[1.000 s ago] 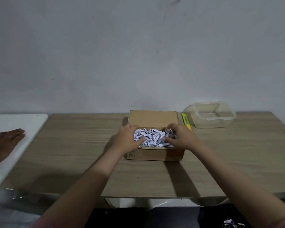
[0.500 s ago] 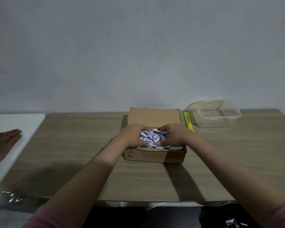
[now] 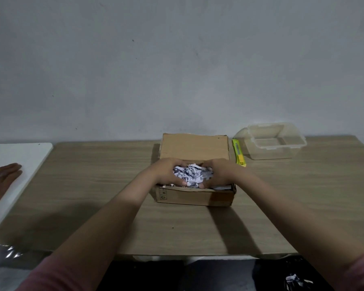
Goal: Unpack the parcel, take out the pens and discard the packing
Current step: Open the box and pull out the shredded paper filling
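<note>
An open brown cardboard parcel (image 3: 194, 196) sits in the middle of the wooden table (image 3: 93, 185), its lid flap folded back toward the wall. Inside lies a heap of white and grey shredded paper packing (image 3: 192, 174). My left hand (image 3: 168, 172) cups the heap from the left and my right hand (image 3: 219, 173) cups it from the right, fingers curled around the shreds. No pens are visible; whatever is under the packing is hidden.
A yellow utility knife (image 3: 239, 152) lies just right of the parcel. Beyond it stands a clear plastic container (image 3: 271, 142). Another person's hand (image 3: 1, 179) rests on a white table (image 3: 19, 154) at left. Some shredded paper (image 3: 295, 280) lies on the dark floor, lower right.
Both hands have drawn together from the box's sides, gathering the spread shreds into a tight heap between them. The view has shifted slightly.
</note>
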### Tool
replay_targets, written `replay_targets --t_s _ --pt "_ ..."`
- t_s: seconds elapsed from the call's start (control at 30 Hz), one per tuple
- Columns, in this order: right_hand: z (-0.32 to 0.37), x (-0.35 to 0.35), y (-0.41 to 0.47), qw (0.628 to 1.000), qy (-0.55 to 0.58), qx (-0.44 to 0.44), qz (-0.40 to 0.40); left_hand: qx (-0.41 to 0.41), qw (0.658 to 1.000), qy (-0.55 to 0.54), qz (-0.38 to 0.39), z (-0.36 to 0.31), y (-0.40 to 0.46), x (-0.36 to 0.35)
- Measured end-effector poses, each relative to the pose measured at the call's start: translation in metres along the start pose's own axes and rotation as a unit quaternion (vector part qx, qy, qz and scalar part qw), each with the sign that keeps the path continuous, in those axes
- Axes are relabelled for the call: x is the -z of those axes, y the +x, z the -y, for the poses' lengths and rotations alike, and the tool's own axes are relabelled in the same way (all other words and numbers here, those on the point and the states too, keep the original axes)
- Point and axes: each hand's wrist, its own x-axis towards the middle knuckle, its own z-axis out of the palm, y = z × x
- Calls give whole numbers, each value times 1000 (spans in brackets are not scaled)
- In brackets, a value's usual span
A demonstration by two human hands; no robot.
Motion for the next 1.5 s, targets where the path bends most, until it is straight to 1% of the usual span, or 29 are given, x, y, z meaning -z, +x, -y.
replay_targets --t_s 0.13,0.27,0.47,0.6,0.83,0.97,1.07,1.13,1.23,1.5 --pt "0 -6 3 999 8 -25 38 4 999 10 36 0 2 -3" --pt "-1 -8 3 998 16 -32 42 4 999 29 38 1 2 -6" --pt "-2 -10 2 999 6 -32 43 9 994 91 57 2 2 -11" --pt "1 -8 -1 998 -6 -22 52 22 993 88 75 1 4 -10" --pt "0 -5 1 996 -26 -13 79 41 986 114 111 -4 8 -10" --pt "-1 -5 0 995 -37 -9 87 43 985 112 123 -3 8 -7" --pt "2 -5 1 995 -35 -11 92 50 987 90 125 -6 7 -10" --pt "3 -6 0 996 -6 -8 91 54 990 63 113 -7 5 -14" --pt "3 -11 -1 991 87 -3 99 57 994 21 88 -4 6 -19" --pt "-3 -24 4 972 224 -9 73 47 995 -34 85 -1 5 -17"
